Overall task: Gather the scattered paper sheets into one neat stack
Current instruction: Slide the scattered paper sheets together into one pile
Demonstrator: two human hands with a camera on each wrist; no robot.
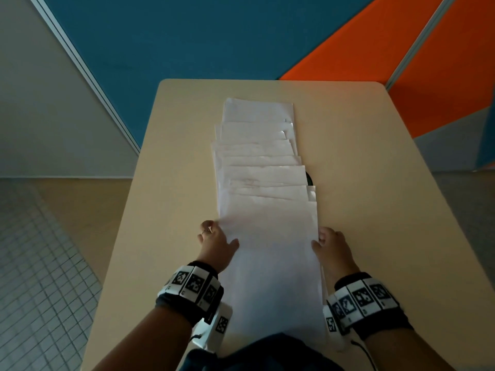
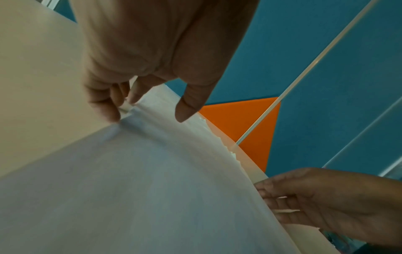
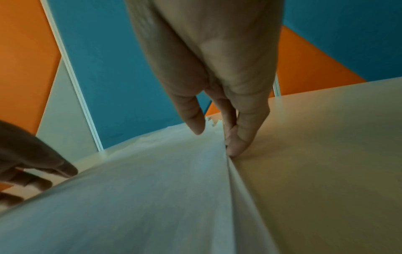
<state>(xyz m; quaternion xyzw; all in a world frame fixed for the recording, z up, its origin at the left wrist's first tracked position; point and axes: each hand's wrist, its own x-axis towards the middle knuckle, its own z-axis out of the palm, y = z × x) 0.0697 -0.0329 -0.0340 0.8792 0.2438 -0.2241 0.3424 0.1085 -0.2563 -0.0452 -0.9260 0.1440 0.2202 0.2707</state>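
Several white paper sheets lie overlapped in a long row down the middle of the beige table, from far to near. My left hand is at the left edge of the nearest sheets. In the left wrist view its curled fingers catch the sheets' edge and the thumb reaches over the top. My right hand stands at the right edge. Its straight fingers press the paper's side, with the thumb held just above the sheet.
A small dark object peeks out from under the right side of the row. Blue and orange partitions stand behind the table. Tiled floor lies to the left. Dark clothing covers the near table edge.
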